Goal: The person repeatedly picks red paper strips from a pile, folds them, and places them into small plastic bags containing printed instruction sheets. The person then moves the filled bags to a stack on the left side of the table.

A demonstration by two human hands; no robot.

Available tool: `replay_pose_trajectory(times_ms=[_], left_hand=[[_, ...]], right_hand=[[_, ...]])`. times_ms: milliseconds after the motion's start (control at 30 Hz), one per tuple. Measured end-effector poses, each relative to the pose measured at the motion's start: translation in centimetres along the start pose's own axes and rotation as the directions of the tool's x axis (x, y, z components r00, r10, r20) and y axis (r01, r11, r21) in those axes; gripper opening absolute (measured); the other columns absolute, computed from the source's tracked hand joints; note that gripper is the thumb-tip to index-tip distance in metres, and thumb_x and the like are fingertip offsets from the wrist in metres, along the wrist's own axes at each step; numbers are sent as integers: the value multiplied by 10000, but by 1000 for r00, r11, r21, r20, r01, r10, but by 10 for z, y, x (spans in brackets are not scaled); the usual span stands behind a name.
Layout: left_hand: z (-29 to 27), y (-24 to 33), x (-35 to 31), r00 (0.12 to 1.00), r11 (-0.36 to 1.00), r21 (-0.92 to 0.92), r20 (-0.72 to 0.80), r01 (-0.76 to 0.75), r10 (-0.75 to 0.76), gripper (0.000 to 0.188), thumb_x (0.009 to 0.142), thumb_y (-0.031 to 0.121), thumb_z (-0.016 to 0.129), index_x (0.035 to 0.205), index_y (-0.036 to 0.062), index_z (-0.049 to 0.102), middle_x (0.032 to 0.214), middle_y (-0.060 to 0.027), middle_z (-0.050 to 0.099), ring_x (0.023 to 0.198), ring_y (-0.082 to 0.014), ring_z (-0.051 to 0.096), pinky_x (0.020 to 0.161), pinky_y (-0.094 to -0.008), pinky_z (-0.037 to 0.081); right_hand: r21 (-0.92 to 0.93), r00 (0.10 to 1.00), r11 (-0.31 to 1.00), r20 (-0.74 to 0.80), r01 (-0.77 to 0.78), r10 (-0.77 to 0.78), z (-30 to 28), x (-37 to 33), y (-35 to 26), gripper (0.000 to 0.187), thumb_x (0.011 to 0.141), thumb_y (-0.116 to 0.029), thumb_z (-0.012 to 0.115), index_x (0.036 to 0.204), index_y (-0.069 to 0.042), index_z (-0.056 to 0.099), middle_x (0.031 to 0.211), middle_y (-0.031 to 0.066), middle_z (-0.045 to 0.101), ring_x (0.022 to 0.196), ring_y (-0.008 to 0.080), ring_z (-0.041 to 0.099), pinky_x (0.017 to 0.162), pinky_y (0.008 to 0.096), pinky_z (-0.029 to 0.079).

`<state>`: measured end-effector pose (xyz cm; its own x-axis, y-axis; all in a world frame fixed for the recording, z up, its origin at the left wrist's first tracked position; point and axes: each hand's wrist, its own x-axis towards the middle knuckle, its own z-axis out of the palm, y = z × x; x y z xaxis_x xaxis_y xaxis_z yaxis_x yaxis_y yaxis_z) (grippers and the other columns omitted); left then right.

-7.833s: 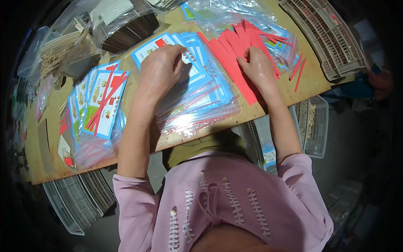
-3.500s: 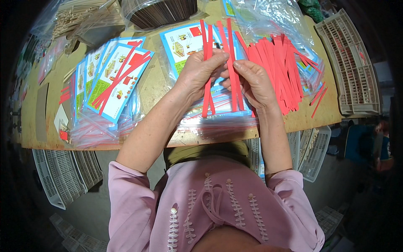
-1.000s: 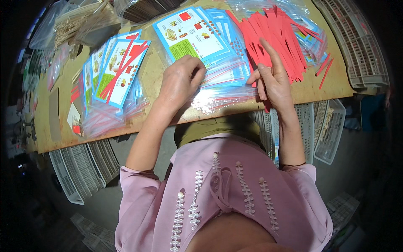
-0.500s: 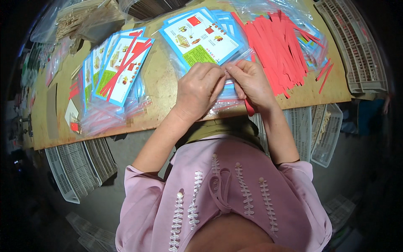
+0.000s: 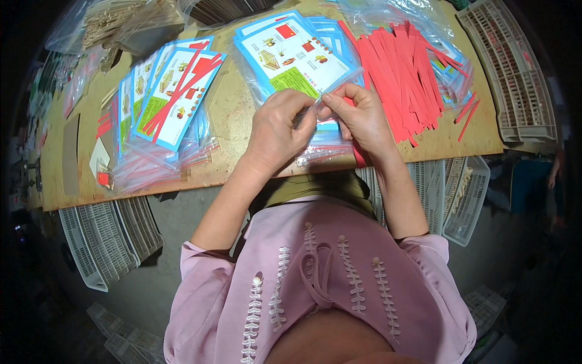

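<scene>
Two hands: the left hand (image 5: 280, 128) and the right hand (image 5: 364, 119) are meeting at the near edge of a clear bag (image 5: 348, 80), their fingertips almost touching.
Left fingers: thumb and forefinger are gripping the plastic edge; the other fingers are curling inward, partly hidden.
Right fingers: thumb and forefinger are pinching that same edge, just beside the left fingertips.
Bag in hand: it is lying just beyond the fingertips, sloping slightly, with a blue-bordered card (image 5: 303, 51) showing through it.
Card face: the pictures are facing up, and the green panel (image 5: 293, 80) is sitting nearest the left fingers.
Bag stack (image 5: 324, 145): more clear bags are lying beneath the fingers and toward the body.
Red strips (image 5: 400, 85): a thick heap is fanning out just right of the right fingers.
Loose strips (image 5: 465, 115): a few are lying farther right, apart from the heap.
Card pile (image 5: 173, 100): cards in clear bags are resting well left of the left fingers, crossed by red strips.
Stick bundle (image 5: 112, 25): pale sticks are sitting in plastic, far beyond the left fingers.
Beige crate (image 5: 515, 70): it is standing far right of the right fingers, beside the wooden table (image 5: 233, 130).
</scene>
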<state>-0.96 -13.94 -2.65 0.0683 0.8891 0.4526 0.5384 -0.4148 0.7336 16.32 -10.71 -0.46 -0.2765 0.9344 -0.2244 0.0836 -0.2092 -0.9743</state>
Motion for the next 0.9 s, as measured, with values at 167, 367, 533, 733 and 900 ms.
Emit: replay_pose_trajectory(times_ms=[167,367,533,733,900], left_hand=[[-4,5,2,993,993,48,34,110,-112,87,818,74,651,888,24,634,834,-148,646,777,-332,639,684,-420,511],[-10,1,9,989,968,231,-132,102,-73,101,838,88,654,932,57,631,814,-131,649,727,-309,648,635,-406,511],[-25,3,23,970,965,244,-241,100,-39,109,831,75,658,940,76,662,825,-114,675,698,-282,667,606,-368,526],[-6,-3,17,973,977,195,-227,89,-43,127,833,66,643,950,69,691,873,-112,694,729,-273,680,641,-356,541],[-2,4,17,979,990,108,-192,96,-74,124,836,57,634,944,45,693,828,-129,681,675,-262,667,602,-342,522]], right_hand=[[-8,999,1000,-26,21,-21,-5,3,6,150,918,-150,661,864,-11,646,751,63,697,408,31,468,356,187,361],[-93,998,995,-43,30,-34,-8,0,5,162,925,-172,646,870,-20,647,762,60,702,415,41,476,360,202,376],[-91,998,996,-60,0,-5,-18,-9,5,184,966,-161,560,997,0,644,852,86,715,425,46,481,371,218,391],[-156,946,949,-134,274,-295,-14,-54,-17,340,1005,-107,399,1314,-6,501,1076,156,699,414,45,468,398,204,404],[103,982,990,154,92,-107,-9,-46,-11,384,1012,-65,342,1379,-24,445,1198,153,658,402,46,455,403,197,408]])
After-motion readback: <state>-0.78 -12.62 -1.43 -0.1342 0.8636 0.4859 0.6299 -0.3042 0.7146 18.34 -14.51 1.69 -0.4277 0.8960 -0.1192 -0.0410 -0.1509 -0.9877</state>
